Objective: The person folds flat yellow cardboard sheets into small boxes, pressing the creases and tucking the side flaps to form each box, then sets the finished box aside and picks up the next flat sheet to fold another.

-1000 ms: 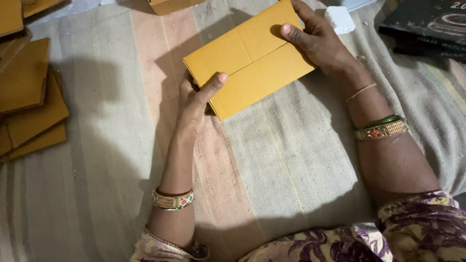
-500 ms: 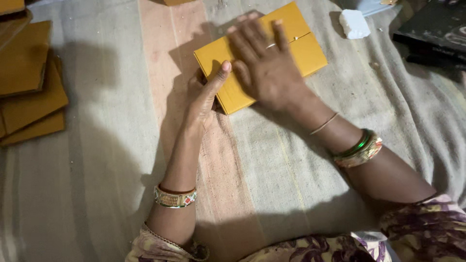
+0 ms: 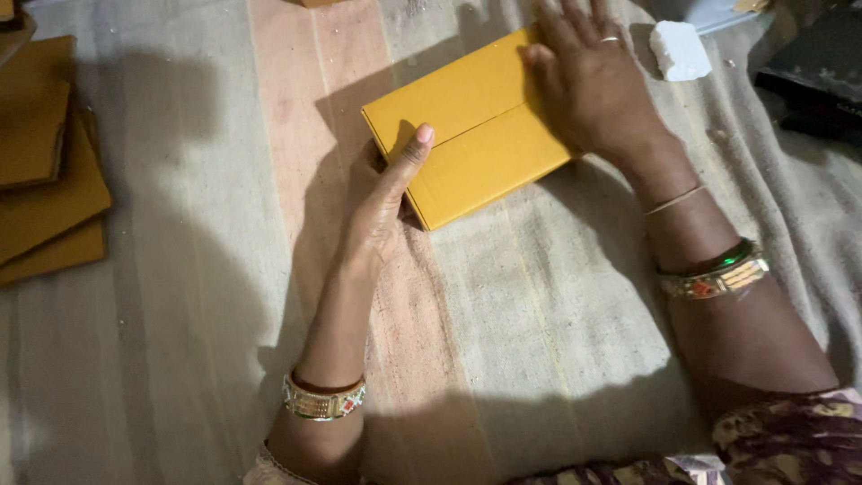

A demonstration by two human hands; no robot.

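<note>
A flat yellow cardboard box (image 3: 467,135) lies on the striped cloth (image 3: 539,341), turned at an angle, with a fold line running along its top face. My left hand (image 3: 382,198) grips the box's near left edge, thumb on top and fingers tucked under the side. My right hand (image 3: 593,85) lies flat, palm down, on the box's right end and covers that corner. It wears a ring, and both wrists carry bangles.
A stack of flat brownish-yellow cardboard pieces (image 3: 45,180) sits at the left edge. A small white foam block (image 3: 680,49) lies at the top right, and a black object (image 3: 817,72) sits beyond it. Another cardboard piece peeks in at the top.
My right hand slid from the box's far corner across its top and now presses flat on the right end. My left hand kept its grip on the left edge.
</note>
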